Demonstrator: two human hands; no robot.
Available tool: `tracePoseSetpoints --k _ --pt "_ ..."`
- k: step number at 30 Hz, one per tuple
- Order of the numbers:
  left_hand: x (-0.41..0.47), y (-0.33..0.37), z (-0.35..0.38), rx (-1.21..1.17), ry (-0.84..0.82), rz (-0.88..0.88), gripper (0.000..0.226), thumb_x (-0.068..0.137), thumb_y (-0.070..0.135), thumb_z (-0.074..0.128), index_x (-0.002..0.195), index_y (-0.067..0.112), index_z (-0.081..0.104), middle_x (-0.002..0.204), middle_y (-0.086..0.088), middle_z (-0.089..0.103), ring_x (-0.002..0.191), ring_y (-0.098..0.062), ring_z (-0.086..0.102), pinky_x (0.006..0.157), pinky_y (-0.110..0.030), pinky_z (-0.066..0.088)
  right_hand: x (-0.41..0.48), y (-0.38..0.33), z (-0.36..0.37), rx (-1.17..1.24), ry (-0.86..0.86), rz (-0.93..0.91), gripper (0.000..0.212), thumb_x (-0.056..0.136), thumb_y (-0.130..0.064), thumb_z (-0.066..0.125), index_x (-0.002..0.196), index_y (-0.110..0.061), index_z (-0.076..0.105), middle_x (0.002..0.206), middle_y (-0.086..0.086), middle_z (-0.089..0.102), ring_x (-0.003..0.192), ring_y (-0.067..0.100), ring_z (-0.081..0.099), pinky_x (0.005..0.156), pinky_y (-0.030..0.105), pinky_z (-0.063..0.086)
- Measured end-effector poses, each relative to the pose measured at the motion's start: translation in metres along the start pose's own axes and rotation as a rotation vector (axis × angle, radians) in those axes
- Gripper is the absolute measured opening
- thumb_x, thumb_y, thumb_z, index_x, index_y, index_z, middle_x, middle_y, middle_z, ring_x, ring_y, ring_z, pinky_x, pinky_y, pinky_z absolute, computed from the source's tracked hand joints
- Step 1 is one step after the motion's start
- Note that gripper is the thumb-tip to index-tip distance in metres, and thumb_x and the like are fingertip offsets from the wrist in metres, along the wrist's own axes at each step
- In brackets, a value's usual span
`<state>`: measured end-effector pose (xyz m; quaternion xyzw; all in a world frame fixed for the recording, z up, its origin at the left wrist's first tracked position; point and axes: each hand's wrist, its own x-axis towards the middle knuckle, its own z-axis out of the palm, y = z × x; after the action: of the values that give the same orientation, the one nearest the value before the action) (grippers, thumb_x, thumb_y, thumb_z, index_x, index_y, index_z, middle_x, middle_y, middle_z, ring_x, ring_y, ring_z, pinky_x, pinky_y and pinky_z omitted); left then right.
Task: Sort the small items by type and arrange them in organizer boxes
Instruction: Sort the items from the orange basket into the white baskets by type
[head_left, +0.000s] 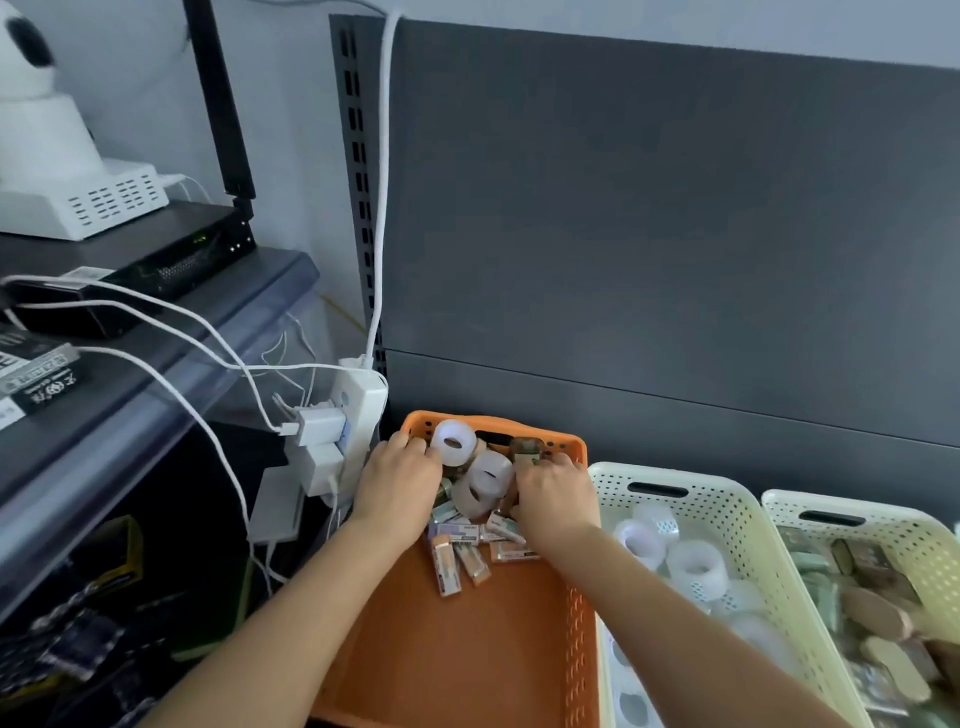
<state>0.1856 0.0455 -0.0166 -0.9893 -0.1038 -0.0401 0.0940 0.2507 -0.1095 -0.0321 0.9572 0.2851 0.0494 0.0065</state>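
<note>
An orange basket (467, 654) lies in front of me with a heap of mixed items at its far end. White tape rolls (488, 475) sit on top of the heap, and small wrapped erasers (447, 564) lie below them. My left hand (397, 480) reaches into the heap's left side, fingers touching a tape roll (453, 441). My right hand (553, 496) rests on the heap's right side, fingers curled over small items near a brownish eraser (525, 448). What either hand holds is hidden by the fingers.
To the right stand two cream perforated baskets: the nearer cream basket (727, 509) holds tape rolls, the farther cream basket (909, 535) holds erasers. A white power strip (353, 410) with plugs and cables hangs left of the orange basket. A dark panel rises behind.
</note>
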Motion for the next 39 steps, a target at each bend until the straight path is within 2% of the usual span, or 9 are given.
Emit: tracePoseSetpoints --k 4,8,13,20,25,31,34,36,39 --pt "0.004 -0.004 -0.001 -0.081 -0.006 0.043 0.027 0.091 0.010 0.052 0.117 0.017 0.057 0.109 0.000 0.060 0.103 -0.021 0.056 0.074 -0.030 0.039 0.003 -0.002 -0.001 0.022 -0.034 0.019 0.025 0.086 -0.027 0.057 0.109 -0.016 0.060 0.113 0.004 0.060 0.111 0.025 0.048 0.094 0.034 0.039" --pt "0.001 -0.003 -0.005 -0.308 -0.006 -0.007 0.031 0.089 0.029 0.059 0.118 0.022 0.055 0.110 0.005 0.059 0.093 -0.016 0.059 0.061 -0.027 0.044 -0.004 0.002 -0.009 0.185 -0.011 0.059 0.034 0.083 -0.027 0.063 0.114 -0.016 0.055 0.117 0.005 0.057 0.110 0.024 0.051 0.087 0.032 0.046" --pt "-0.005 0.018 -0.026 -0.600 0.072 0.016 0.035 0.087 0.032 0.058 0.121 0.027 0.054 0.115 0.007 0.060 0.091 -0.015 0.060 0.071 -0.033 0.051 -0.021 0.011 -0.024 0.357 0.159 0.093 0.030 0.083 -0.025 0.062 0.111 -0.018 0.053 0.104 0.003 0.062 0.093 0.024 0.060 0.065 0.029 0.042" --pt "-0.007 0.087 -0.055 -0.959 0.155 0.086 0.029 0.085 0.019 0.063 0.114 0.024 0.062 0.109 0.010 0.061 0.103 -0.009 0.055 0.087 -0.024 0.043 -0.062 0.066 -0.038 0.510 0.407 0.161 0.035 0.083 -0.024 0.063 0.116 -0.013 0.055 0.097 0.003 0.063 0.092 0.025 0.057 0.075 0.032 0.045" --pt "-0.006 0.167 -0.070 -1.080 0.166 0.216 0.034 0.079 0.008 0.066 0.112 0.019 0.065 0.110 0.004 0.064 0.104 -0.013 0.057 0.085 -0.018 0.038 -0.111 0.135 -0.045 0.535 0.476 0.350 0.028 0.084 -0.022 0.063 0.106 -0.012 0.048 0.095 0.001 0.064 0.088 0.028 0.059 0.064 0.031 0.035" --pt "-0.008 0.264 -0.078 -1.017 0.092 0.309 0.035 0.083 0.020 0.067 0.118 0.023 0.061 0.114 0.007 0.062 0.107 -0.014 0.055 0.089 -0.029 0.043 -0.162 0.209 -0.042 0.419 0.461 0.521 0.033 0.088 -0.026 0.061 0.118 -0.020 0.050 0.104 0.002 0.062 0.085 0.027 0.060 0.064 0.030 0.038" --pt "-0.005 0.297 -0.073 -0.889 0.097 0.349 0.040 0.088 0.031 0.064 0.126 0.024 0.057 0.123 0.006 0.060 0.117 -0.016 0.050 0.095 -0.032 0.042 -0.177 0.234 -0.039 0.404 0.424 0.611 0.026 0.090 -0.030 0.059 0.108 -0.019 0.045 0.099 0.004 0.061 0.079 0.026 0.058 0.064 0.033 0.044" --pt "-0.004 0.314 -0.067 -0.770 0.086 0.427 0.046 0.092 0.025 0.059 0.137 0.021 0.048 0.131 0.002 0.056 0.122 -0.018 0.047 0.101 -0.032 0.040 -0.183 0.247 -0.035 0.406 0.372 0.648 0.024 0.090 -0.030 0.058 0.107 -0.018 0.044 0.104 0.004 0.058 0.083 0.025 0.057 0.067 0.035 0.047" --pt "-0.005 0.330 -0.057 -0.476 0.060 0.519 0.067 0.088 0.002 0.051 0.148 0.020 0.028 0.143 -0.004 0.042 0.130 -0.023 0.040 0.109 -0.038 0.033 -0.185 0.264 -0.025 0.332 0.184 0.630 0.034 0.093 -0.027 0.051 0.125 -0.017 0.045 0.128 0.004 0.050 0.104 0.027 0.057 0.083 0.038 0.048"
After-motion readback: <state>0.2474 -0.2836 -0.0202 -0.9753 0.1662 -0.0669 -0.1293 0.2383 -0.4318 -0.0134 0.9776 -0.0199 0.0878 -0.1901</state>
